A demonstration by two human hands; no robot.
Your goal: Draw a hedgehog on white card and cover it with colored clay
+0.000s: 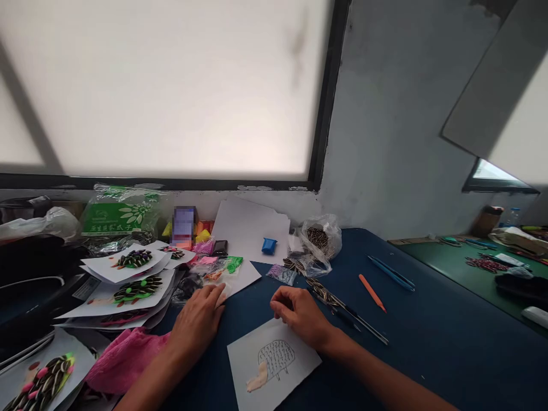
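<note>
My left hand (200, 318) lies with its fingers stretched forward, their tips at a see-through wrapper beside several small packets of coloured clay (209, 261). My right hand (303, 317) hovers over or rests on the top edge of a white card (295, 374); I cannot tell which. Its fingers are curled in toward the thumb, and whatever they may hold is hidden. On the card is an outlined rounded shape with short line marks and two legs (277, 357). A flat piece of beige clay (258, 378) covers its lower left part.
Left of me are stacked cards decorated with sunflower seeds (137, 290), a pink cloth (126, 359) and a green seed bag (122, 211). Further right lie a blue packet (269, 246), a bag of seeds (319, 240), metal tweezers (363, 325), an orange pen (372, 293) and blue tweezers (391, 273).
</note>
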